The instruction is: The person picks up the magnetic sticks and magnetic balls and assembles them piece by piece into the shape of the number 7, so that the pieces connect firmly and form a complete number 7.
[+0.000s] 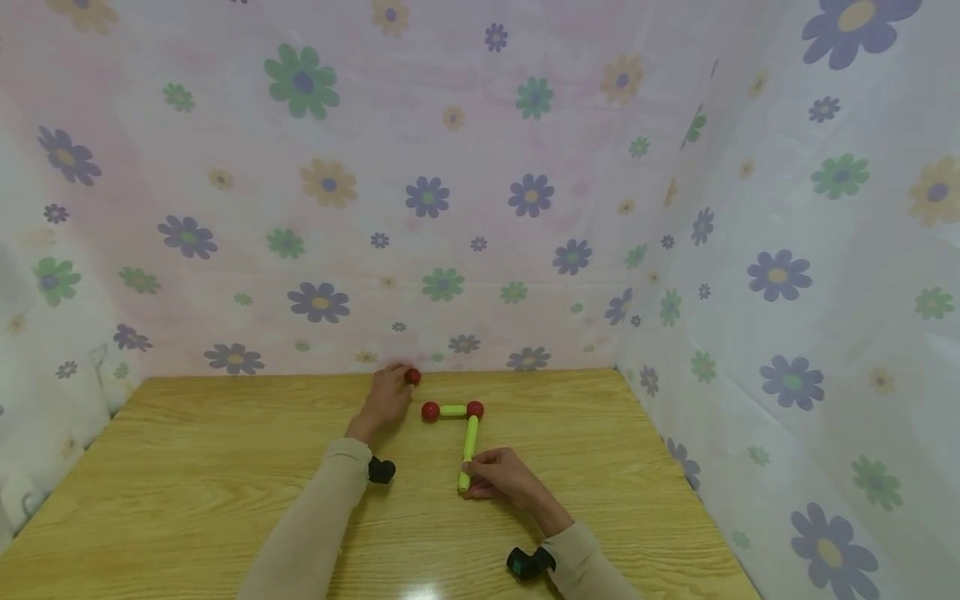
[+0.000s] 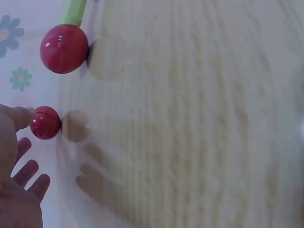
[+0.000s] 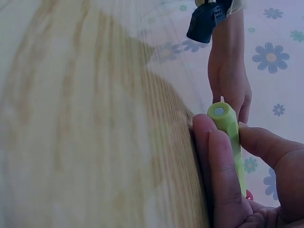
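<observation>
At the table's far edge my left hand (image 1: 388, 397) pinches a small red ball (image 1: 412, 377). In the left wrist view the thumb touches that ball (image 2: 45, 122) and other fingers spread below; the index finger is hidden. My right hand (image 1: 506, 477) holds the near end of a long yellow-green magnetic rod (image 1: 471, 437) between thumb and fingers. A silvery disc (image 3: 219, 111) shows in its end face. The rod's far end meets a red corner ball (image 1: 475, 409). From there a short yellow-green rod (image 1: 453, 411) runs left to another red ball (image 1: 431, 411).
The wooden table (image 1: 225, 467) ends at a flower-patterned curtain (image 1: 337, 275) behind, with more curtain on both sides. Black wrist devices (image 1: 381, 472) sit on both forearms.
</observation>
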Action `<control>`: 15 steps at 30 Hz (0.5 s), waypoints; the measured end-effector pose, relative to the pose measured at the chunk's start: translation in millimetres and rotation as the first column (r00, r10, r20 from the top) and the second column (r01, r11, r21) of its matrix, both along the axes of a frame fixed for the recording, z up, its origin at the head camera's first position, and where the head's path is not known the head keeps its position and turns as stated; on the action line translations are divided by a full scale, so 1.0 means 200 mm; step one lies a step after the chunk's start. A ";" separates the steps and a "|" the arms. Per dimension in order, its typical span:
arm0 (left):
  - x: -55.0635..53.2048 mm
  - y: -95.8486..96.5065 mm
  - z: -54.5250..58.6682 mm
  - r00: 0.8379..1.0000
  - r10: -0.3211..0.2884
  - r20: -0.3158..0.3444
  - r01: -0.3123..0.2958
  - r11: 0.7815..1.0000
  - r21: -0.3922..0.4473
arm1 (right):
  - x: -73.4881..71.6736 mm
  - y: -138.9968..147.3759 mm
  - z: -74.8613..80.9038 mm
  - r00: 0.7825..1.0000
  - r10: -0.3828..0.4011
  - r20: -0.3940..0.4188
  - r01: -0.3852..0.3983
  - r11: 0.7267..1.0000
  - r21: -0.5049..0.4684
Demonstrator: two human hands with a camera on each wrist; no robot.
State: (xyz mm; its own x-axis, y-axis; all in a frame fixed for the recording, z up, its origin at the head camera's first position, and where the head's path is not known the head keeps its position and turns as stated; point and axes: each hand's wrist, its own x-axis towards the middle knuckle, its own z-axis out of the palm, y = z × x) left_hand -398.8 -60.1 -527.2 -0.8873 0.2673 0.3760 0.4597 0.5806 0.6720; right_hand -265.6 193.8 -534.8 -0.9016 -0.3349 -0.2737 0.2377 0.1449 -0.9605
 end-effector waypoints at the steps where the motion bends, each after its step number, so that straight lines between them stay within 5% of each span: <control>1: 0.00 0.00 0.01 1.000 -0.001 0.003 0.001 1.000 0.005 | 0.00 0.00 0.00 1.000 0.001 0.000 -0.001 1.000 0.000; 8: -0.01 0.02 0.03 0.996 -0.079 -0.036 0.079 0.997 -0.003 | 0.00 0.00 0.01 1.000 0.001 -0.007 -0.001 1.000 -0.005; 15: 0.00 0.01 0.01 1.000 -0.017 0.003 0.017 1.000 -0.026 | 0.01 0.00 0.01 1.000 0.006 -0.008 -0.006 1.000 -0.002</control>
State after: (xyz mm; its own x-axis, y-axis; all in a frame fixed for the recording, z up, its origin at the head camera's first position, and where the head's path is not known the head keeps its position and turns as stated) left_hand -398.0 -59.0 -524.7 -0.8834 0.2920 0.3665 0.4680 0.5900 0.6579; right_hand -264.1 193.6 -533.1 -0.9018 -0.3408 -0.2658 0.2293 0.1438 -0.9627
